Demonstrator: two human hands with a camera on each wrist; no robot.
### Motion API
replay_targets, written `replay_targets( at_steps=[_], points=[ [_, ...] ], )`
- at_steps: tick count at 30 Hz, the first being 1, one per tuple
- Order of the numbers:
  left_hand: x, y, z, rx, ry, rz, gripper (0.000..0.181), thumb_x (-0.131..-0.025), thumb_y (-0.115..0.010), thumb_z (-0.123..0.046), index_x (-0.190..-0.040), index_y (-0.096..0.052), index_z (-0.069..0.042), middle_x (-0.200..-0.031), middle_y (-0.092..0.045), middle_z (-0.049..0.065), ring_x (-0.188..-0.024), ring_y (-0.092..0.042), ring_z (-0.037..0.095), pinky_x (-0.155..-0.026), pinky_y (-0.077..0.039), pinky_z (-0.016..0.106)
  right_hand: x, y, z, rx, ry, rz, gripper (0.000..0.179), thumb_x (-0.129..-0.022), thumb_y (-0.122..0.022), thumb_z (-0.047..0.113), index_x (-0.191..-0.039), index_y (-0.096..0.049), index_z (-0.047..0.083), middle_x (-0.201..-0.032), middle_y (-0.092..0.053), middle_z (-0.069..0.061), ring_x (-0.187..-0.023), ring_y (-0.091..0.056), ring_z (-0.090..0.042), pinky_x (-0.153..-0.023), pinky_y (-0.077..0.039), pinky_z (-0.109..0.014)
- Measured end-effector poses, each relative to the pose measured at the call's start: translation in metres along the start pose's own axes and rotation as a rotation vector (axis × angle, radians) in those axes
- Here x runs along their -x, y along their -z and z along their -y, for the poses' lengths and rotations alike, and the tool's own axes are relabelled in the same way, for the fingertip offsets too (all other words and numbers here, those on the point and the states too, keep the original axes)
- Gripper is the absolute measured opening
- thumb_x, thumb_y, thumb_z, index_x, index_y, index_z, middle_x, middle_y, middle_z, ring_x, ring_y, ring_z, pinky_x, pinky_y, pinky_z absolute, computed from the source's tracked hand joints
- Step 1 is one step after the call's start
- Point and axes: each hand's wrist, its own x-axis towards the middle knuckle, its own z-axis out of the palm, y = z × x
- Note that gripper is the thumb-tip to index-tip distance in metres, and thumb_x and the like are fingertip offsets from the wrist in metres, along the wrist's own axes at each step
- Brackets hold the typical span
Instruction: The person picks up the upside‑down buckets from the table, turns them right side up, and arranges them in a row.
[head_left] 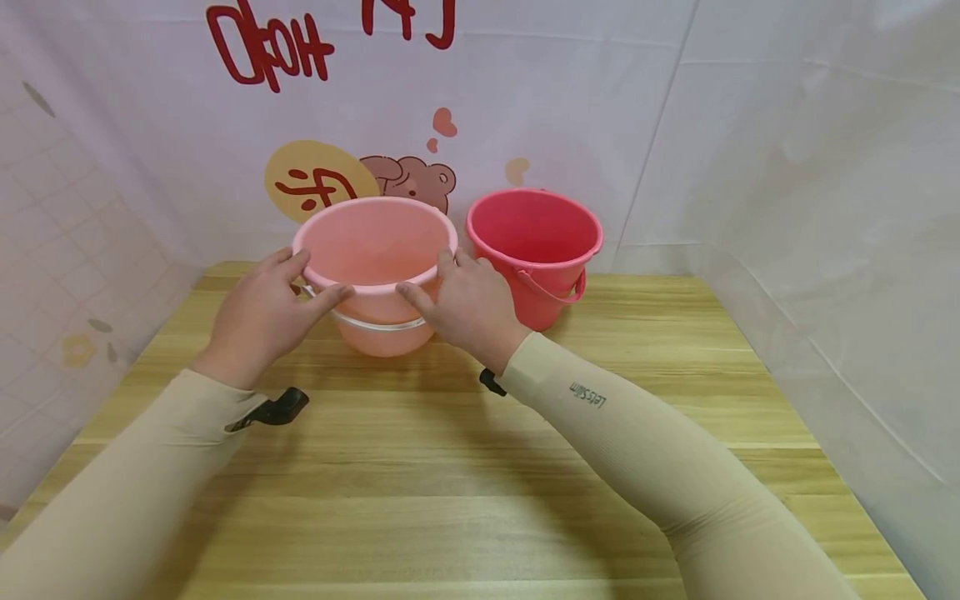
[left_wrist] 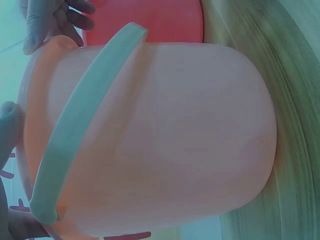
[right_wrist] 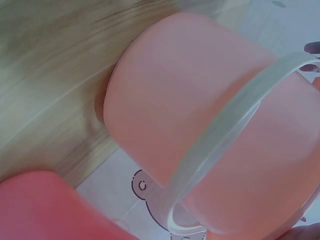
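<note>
A light pink bucket (head_left: 386, 342) stands upright near the back of the table, its wide mouth facing up. My left hand (head_left: 262, 312) grips its rim at the left, thumb along the front edge. At the front right of the same rim, my right hand (head_left: 476, 304) pinches with thumb and fingers. The bucket's whitish handle (left_wrist: 80, 120) hangs down across its front. Both wrist views show the smooth pink side wall (right_wrist: 175, 95) close up, with the base at the wood surface.
A deeper pink-red bucket (head_left: 534, 229) stands just right of the light one, its own handle (head_left: 551, 292) lowered at the front. A wood-grain table (head_left: 420, 500) lies beneath. White printed sheets (head_left: 570, 100) hang behind and at both sides.
</note>
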Motion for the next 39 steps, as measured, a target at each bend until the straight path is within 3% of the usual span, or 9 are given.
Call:
replay_targets(
  at_steps=[4, 11, 15, 27, 39],
  points=[
    [0.0000, -0.0003, -0.0008, 0.004, 0.004, 0.003, 0.098, -0.094, -0.054, -0.078, -0.160, -0.044, -0.005, -0.156, -0.049, 0.023, -0.111, -0.061, 0.039, -0.084, -0.052, 0.058, -0.0007, 0.0015, 0.0030, 0.014, -0.018, 0.002, 0.091, -0.099, -0.051, 0.072, -0.150, -0.050, -0.003, -0.115, -0.070, -0.011, -0.085, -0.062, -0.024, -0.074, -0.062, -0.035],
    [0.0000, -0.0012, -0.0015, -0.003, 0.007, 0.001, 0.100, -0.094, -0.053, -0.079, -0.161, -0.043, -0.005, -0.152, -0.052, 0.024, -0.110, -0.062, 0.038, -0.083, -0.053, 0.058, -0.0004, 0.0042, 0.0043, 0.017, -0.033, 0.016, 0.090, -0.100, -0.051, 0.071, -0.151, -0.047, -0.002, -0.078, -0.062, -0.002, -0.061, -0.059, -0.019, -0.054, -0.051, -0.028],
    [-0.0009, -0.0025, -0.0017, 0.000, 0.007, 0.000, 0.100, -0.094, -0.054, -0.078, -0.161, -0.042, -0.005, -0.156, -0.049, 0.024, -0.111, -0.064, 0.039, -0.084, -0.053, 0.059, -0.0002, 0.0052, 0.0046, 0.032, -0.042, 0.034, 0.093, -0.101, -0.049, 0.071, -0.157, -0.042, -0.002, -0.067, -0.059, -0.002, -0.055, -0.059, -0.018, -0.050, -0.048, -0.028],
    [-0.0052, -0.0050, -0.0037, -0.011, 0.012, -0.002, 0.101, -0.094, -0.054, -0.079, -0.162, -0.040, -0.005, -0.162, -0.043, 0.025, -0.115, -0.064, 0.041, -0.086, -0.052, 0.060, -0.0051, 0.0056, 0.0008, 0.025, -0.064, 0.072, 0.092, -0.101, -0.049, 0.071, -0.159, -0.039, 0.000, -0.062, -0.060, -0.002, -0.052, -0.060, -0.019, -0.050, -0.049, -0.028],
    [-0.0080, -0.0071, -0.0060, 0.016, 0.001, -0.018, 0.098, -0.095, -0.052, -0.079, -0.161, -0.042, -0.008, -0.163, -0.044, 0.021, -0.111, -0.064, 0.038, -0.083, -0.052, 0.058, -0.0084, 0.0043, -0.0011, 0.016, -0.082, 0.054, 0.088, -0.101, -0.048, 0.070, -0.155, -0.043, 0.000, -0.063, -0.060, -0.002, -0.052, -0.060, -0.020, -0.049, -0.049, -0.030]
  ],
)
